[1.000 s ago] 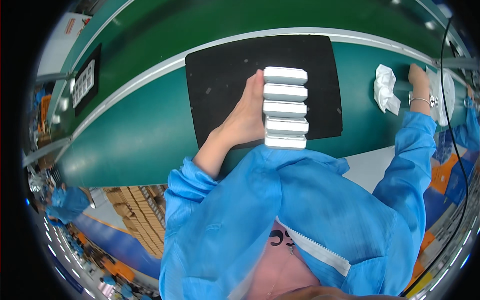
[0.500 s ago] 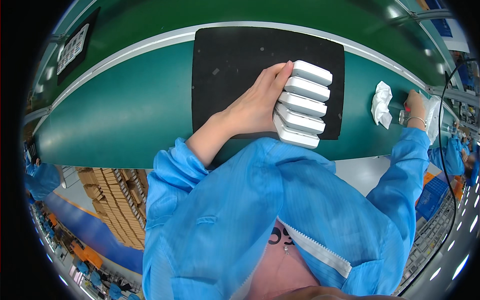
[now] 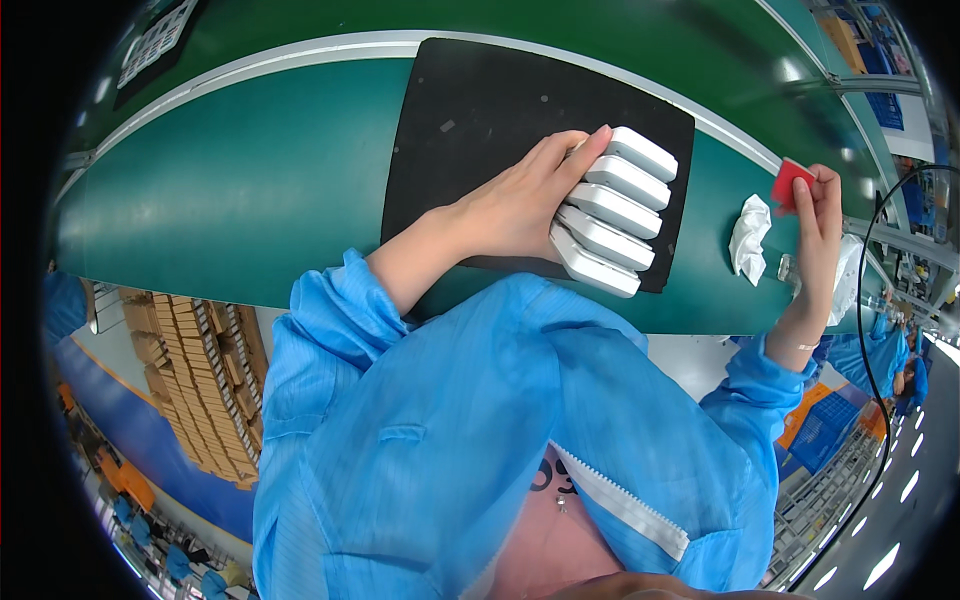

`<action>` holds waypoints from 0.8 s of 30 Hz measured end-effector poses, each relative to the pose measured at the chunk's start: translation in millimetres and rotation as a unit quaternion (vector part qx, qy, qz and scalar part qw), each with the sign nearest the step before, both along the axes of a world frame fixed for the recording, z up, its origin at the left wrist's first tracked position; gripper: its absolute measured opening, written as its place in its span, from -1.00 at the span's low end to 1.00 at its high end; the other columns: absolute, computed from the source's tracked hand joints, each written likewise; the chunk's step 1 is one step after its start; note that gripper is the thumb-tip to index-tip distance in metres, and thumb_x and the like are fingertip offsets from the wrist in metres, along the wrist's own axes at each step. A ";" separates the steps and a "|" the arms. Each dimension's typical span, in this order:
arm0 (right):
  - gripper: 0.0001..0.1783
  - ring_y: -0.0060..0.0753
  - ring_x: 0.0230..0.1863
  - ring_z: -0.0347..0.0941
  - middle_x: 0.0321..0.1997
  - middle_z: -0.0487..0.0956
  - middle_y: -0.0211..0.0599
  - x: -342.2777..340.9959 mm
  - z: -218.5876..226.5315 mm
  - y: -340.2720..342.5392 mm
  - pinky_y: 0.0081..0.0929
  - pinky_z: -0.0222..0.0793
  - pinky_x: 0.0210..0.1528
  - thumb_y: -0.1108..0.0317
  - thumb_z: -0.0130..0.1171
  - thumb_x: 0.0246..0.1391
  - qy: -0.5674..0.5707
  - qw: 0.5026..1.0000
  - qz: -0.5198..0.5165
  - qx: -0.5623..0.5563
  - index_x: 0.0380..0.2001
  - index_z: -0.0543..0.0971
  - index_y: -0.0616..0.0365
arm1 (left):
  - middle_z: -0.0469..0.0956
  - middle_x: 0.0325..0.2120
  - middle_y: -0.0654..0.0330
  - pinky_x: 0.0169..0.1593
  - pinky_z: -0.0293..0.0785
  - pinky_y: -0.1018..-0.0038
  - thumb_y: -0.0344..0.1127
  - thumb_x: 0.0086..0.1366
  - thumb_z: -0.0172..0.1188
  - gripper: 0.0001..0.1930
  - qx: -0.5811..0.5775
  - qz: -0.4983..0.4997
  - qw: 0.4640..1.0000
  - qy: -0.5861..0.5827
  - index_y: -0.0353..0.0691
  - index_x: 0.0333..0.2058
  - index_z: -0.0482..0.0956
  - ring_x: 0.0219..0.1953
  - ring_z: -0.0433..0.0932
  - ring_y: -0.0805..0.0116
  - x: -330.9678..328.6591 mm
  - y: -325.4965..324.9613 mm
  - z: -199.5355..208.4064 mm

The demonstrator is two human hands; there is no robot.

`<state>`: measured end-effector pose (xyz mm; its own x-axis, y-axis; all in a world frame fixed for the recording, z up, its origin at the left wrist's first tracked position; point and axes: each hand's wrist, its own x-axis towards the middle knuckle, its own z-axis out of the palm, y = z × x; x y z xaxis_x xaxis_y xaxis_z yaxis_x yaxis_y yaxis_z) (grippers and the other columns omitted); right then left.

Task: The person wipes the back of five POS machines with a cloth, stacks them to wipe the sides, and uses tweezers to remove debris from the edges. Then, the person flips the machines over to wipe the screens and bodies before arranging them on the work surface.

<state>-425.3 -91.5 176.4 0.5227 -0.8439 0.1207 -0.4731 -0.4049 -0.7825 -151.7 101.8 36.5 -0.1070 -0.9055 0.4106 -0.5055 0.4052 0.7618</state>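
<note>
Several white rounded blocks (image 3: 615, 210) lie side by side in a row on a black mat (image 3: 480, 110) on the green table. My left hand (image 3: 525, 200) lies against the row's left side, fingers stretched along it and pressing the blocks together. My right hand (image 3: 818, 215) is raised over the table's right end and pinches a small red piece (image 3: 790, 184) between thumb and fingers. A crumpled white cloth (image 3: 748, 237) lies on the table between the mat and that hand.
The green table (image 3: 250, 190) has a pale rail along its far edge. A small clear bottle (image 3: 787, 268) stands by my right wrist. Stacked cardboard boxes (image 3: 200, 370) sit on the floor at the lower left. A black cable (image 3: 868, 300) curves down the right side.
My right hand has lifted off the table's right end and now holds a red piece. The row of blocks sits more slanted in view, with my left hand still against it.
</note>
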 end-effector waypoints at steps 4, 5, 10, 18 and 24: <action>-0.81 -0.60 -0.45 0.43 -0.42 0.54 -0.30 67.3 17.2 100.5 -0.62 0.28 -0.44 0.40 -0.06 0.30 0.024 0.990 0.123 0.064 -0.07 0.37 0.20 | 0.11 0.20 -0.07 0.24 0.38 0.18 -0.13 -0.19 0.59 0.38 -0.014 0.012 1.000 0.003 0.04 0.42 -0.34 0.25 0.23 -0.10 1.3 1.4 -7.6; -0.82 -0.53 -0.43 0.53 -0.44 0.59 -0.25 78.1 16.1 110.3 -0.55 0.35 -0.43 0.42 0.01 0.27 0.040 0.985 0.157 0.065 -0.09 0.38 0.21 | 0.11 0.20 -0.08 0.24 0.38 0.18 -0.13 -0.19 0.59 0.38 -0.008 0.017 1.000 -0.001 0.05 0.42 -0.34 0.25 0.23 -0.10 2.3 1.4 -6.2; -0.75 -0.27 -0.54 0.59 -0.53 0.61 -0.17 106.6 12.4 126.0 -0.45 0.42 -0.51 0.37 0.21 0.15 0.127 0.966 0.224 -0.032 -0.16 0.44 0.21 | 0.12 0.20 -0.08 0.24 0.38 0.19 -0.13 -0.18 0.58 0.36 0.005 0.003 1.000 0.001 0.06 0.42 -0.32 0.25 0.23 -0.10 2.1 -1.8 -1.7; -0.76 -0.17 -0.60 0.55 -0.56 0.59 -0.16 142.1 13.2 141.3 -0.37 0.38 -0.59 0.35 0.24 0.10 0.307 0.872 0.273 -0.267 -0.22 0.46 0.18 | 0.19 0.18 -0.04 0.24 0.37 0.20 -0.14 -0.16 0.55 0.21 0.037 0.000 0.999 -0.003 -0.01 0.41 -0.08 0.24 0.24 -0.05 3.6 -3.4 3.6; -0.86 -0.27 -0.65 0.54 -0.65 0.56 -0.23 146.5 22.7 119.0 -0.45 0.35 -0.62 0.33 0.20 0.10 0.127 0.947 0.219 -0.197 -0.35 0.53 0.16 | 0.19 0.19 -0.04 0.23 0.36 0.17 -0.09 -0.13 0.54 0.19 0.044 0.017 0.997 -0.058 0.03 0.41 -0.08 0.25 0.25 -0.06 2.5 0.2 8.2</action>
